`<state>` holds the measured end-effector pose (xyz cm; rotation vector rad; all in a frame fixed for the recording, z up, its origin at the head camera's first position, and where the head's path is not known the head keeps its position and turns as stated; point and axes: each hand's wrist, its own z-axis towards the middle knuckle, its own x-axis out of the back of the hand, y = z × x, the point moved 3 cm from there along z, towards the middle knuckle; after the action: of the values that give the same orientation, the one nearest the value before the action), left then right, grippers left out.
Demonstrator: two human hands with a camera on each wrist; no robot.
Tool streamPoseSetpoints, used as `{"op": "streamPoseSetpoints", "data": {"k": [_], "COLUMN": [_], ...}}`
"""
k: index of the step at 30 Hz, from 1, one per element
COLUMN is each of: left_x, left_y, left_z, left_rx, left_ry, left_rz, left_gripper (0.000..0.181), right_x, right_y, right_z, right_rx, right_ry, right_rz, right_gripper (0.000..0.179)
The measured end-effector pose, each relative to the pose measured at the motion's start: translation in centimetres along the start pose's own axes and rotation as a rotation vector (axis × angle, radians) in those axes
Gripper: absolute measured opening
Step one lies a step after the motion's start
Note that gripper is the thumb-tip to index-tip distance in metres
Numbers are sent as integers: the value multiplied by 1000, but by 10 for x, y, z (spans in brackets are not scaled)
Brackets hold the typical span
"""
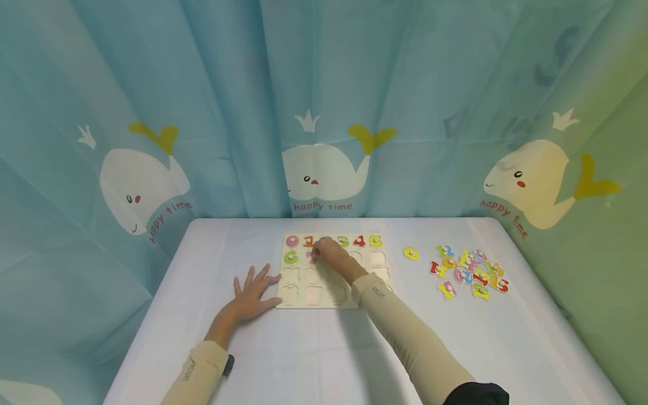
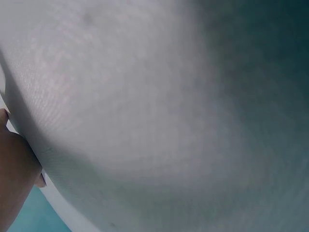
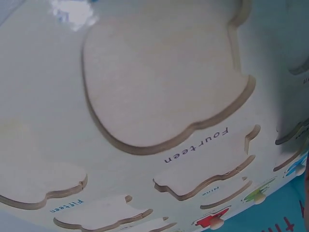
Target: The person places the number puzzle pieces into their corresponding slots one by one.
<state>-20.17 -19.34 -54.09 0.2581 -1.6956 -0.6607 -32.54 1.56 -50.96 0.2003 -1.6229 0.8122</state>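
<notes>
Where a white cloth-covered table (image 1: pixel 228 365) bears a pale wooden number board (image 1: pixel 301 287), the left hand (image 1: pixel 250 298), fingers spread, touches the board's left edge; the right hand (image 1: pixel 331 252) is nearer the piece. Its curled fingers appear to pinch a pink number piece (image 1: pixel 310 257), partly hidden, beneath the fingertips in the second row, long axis apparently near-to-far, top pointing away.

We are seeing a blue curtain (image 1: pixel 228 112), which is hanging in soft folds behind the worktop (image 1: pixel 304 360) and along both its sides. On this cloth, white whales (image 1: pixel 329 169) are lifting yellow tails (image 1: pixel 371 144), small white crowns (image 1: pixel 307 122) are floating above them, and red letters (image 1: pixel 329 206) are spelling "happy time" below. The worktop is showing white, with rounded far corners. To the right, the cloth is looking greenish.
</notes>
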Motion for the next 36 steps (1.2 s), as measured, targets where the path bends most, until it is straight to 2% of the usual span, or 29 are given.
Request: {"op": "streamPoseSetpoints", "data": {"k": [10, 19, 22, 28, 32, 36], "left_x": [1, 2, 2, 3, 3, 3], "left_y": [3, 4, 3, 3, 2, 3], "left_z": [-1, -1, -1, -1, 0, 0], "left_rx": [-1, 0, 0, 4, -1, -6], "left_ry": [5, -3, 6, 8, 12, 9], "left_rz": [-4, -9, -12, -11, -20, -17], "left_gripper": [62, 62, 62, 62, 61, 62], "right_x": [0, 3, 7, 14, 23, 30], "right_y": [3, 12, 21, 48, 62, 75], "right_z": [-8, -12, -18, -28, -37, -49], "right_rx": [-17, -6, -12, -95, -60, -76], "right_ry": [29, 12, 30, 78, 129, 151], "right_rz": [97, 124, 131, 120, 58, 41], "right_gripper": [5, 17, 18, 18, 16, 15]}}
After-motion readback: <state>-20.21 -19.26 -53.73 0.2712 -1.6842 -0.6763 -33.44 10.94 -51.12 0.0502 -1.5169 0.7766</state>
